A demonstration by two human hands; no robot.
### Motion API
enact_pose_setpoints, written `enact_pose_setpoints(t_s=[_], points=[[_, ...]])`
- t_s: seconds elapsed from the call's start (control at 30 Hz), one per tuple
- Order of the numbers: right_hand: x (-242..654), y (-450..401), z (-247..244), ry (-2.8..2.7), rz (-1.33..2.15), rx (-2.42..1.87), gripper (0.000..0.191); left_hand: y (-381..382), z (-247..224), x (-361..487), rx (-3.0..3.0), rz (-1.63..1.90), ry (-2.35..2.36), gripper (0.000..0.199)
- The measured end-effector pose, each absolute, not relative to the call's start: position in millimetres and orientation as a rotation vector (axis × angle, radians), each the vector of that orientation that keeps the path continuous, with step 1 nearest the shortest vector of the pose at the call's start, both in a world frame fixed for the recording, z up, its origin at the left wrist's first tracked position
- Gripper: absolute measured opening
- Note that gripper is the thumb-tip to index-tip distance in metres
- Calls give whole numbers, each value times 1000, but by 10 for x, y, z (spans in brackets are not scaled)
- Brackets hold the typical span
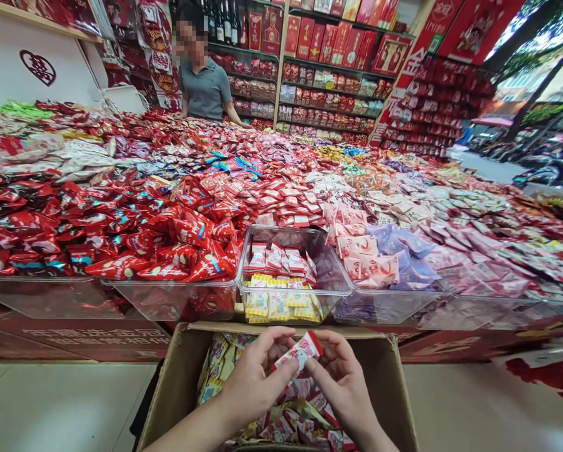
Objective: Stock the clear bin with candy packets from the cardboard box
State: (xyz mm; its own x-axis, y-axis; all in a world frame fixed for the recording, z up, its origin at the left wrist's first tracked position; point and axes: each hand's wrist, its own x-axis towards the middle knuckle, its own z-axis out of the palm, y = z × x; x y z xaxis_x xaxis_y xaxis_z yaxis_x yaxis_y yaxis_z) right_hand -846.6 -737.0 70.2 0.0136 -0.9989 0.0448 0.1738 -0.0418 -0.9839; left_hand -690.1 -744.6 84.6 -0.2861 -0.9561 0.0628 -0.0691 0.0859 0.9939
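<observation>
Between my two hands is a small candy packet (300,353), white in the middle with red ends. My left hand (265,370) pinches its left end with thumb and fingers. On the other side, my right hand (340,373) grips the red right end. Both hands are above an open cardboard box (389,370) that holds many loose packets (281,428) in red, white and yellow. Just beyond the box stands a clear plastic bin (328,276). Red-and-white packets (281,258) lie at its back and yellow-and-white packets (278,301) at its front.
Red shiny packets (177,238) heap up left of the bin; pink packets (368,267) and purple packets (410,251) lie to its right. Across the wide candy display stands a person (206,88). Shelves (281,75) of red boxes and bottles line the back. Pale floor tiles (460,408) show beside the box.
</observation>
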Motion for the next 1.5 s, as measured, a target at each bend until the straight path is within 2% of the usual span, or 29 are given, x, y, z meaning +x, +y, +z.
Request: enact_pose_setpoints(t_s=[0.13,0.33,0.43,0.6,0.7,0.83,1.0,1.1,1.23,1.3,1.5], points=[[-8523,-7362,647,1095,-1246,-1354,44,-7447,845,-6906,1134,-1268,-1582,36],[-8574,-7402,624,1120,-998,-1649,12,-7463,901,-6889,1076,-1289,-1357,28],[-8557,-7401,690,1100,-1008,-1584,14,-7470,877,-6860,1016,-1305,-1244,23],[-8597,-7499,1051,1130,-1276,-1309,21,-7477,836,-6816,940,-1371,-1216,27],[-8591,-7614,1178,1118,-1230,-1338,22,-7472,852,-6817,871,-1447,-1215,28],[-8467,-7676,1071,1085,-1150,-1288,23,-7474,878,-6834,850,-1494,-1187,35],[-8353,-7582,925,1079,-1159,-1292,15,-7479,891,-6866,928,-1485,-1099,35],[-8392,-7534,901,1066,-1188,-1615,12,-7477,902,-6876,906,-1524,-1072,37],[-8482,-7523,865,1000,-1279,-2337,34,-7482,887,-6869,850,-1517,-1088,36],[-8512,-7539,887,945,-1249,-2569,31,-7482,880,-6857,848,-1480,-1102,36],[-8541,-7720,1282,951,-1199,-2652,18,-7464,919,-6795,805,-1483,-1230,33]])
